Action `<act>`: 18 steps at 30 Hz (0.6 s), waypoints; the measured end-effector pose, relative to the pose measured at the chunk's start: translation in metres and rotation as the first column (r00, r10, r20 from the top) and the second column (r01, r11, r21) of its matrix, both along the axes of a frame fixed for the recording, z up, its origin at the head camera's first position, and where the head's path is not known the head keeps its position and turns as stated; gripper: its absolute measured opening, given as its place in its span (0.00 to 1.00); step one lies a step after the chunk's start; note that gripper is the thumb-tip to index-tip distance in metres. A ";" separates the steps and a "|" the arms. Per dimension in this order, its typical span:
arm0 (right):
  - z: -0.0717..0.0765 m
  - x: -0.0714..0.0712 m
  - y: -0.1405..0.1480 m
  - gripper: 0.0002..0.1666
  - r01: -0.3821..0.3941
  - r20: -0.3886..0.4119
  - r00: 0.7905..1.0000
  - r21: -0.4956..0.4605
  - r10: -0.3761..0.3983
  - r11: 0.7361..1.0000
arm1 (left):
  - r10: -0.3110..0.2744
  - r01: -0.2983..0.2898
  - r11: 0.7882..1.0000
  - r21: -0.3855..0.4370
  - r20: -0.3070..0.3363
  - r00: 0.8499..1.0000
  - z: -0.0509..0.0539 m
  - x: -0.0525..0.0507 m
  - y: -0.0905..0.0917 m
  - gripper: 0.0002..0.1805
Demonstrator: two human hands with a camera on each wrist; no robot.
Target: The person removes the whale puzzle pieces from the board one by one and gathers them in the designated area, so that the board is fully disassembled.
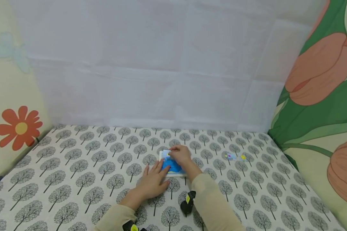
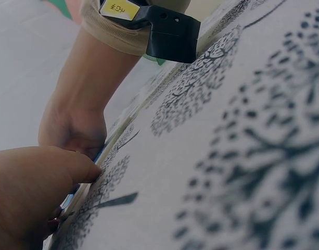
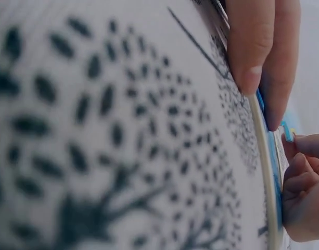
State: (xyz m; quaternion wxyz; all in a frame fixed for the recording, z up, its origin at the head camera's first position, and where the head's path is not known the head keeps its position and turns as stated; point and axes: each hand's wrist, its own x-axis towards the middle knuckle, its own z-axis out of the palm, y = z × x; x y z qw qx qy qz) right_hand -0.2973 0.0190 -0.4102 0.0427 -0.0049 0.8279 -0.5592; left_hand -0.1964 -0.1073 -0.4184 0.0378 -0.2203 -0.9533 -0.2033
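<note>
My right hand (image 1: 180, 155) is over the upper part of a thin picture board (image 1: 173, 168), which has a pale edge and a mostly blue picture. Between its thumb and finger it pinches a small light-blue piece with yellow on it (image 3: 288, 131), seen in the right wrist view; the piece's full shape is hidden. My left hand (image 1: 154, 182) rests at the board's left side, fingers spread and fairly straight, fingertips on its edge. In the left wrist view, the left thumb (image 2: 84, 167) is near the board's edge.
Right of the board, a small light-blue and purple piece (image 1: 230, 156) and a small yellow piece (image 1: 243, 157) lie on the tree-print cloth (image 1: 104, 179). A white sheet (image 1: 162, 64) hangs behind the table. Black straps with yellow labels sit on both wrists.
</note>
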 end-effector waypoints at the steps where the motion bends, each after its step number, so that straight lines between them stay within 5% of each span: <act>1: 0.000 0.000 0.001 0.05 0.008 0.009 1.000 -0.018 -0.007 1.000 | 0.002 -0.002 1.000 0.000 -0.001 1.000 0.000 0.000 0.000 0.30; 8: 0.004 -0.003 0.009 0.07 0.014 0.077 0.997 -0.116 -0.005 0.993 | 0.022 -0.022 1.000 -0.007 0.004 1.000 0.000 -0.001 0.002 0.30; 18: 0.012 -0.003 0.029 0.08 -0.044 0.027 0.999 -0.058 0.046 0.997 | 0.032 -0.032 0.999 -0.007 0.001 0.999 -0.002 -0.003 0.002 0.30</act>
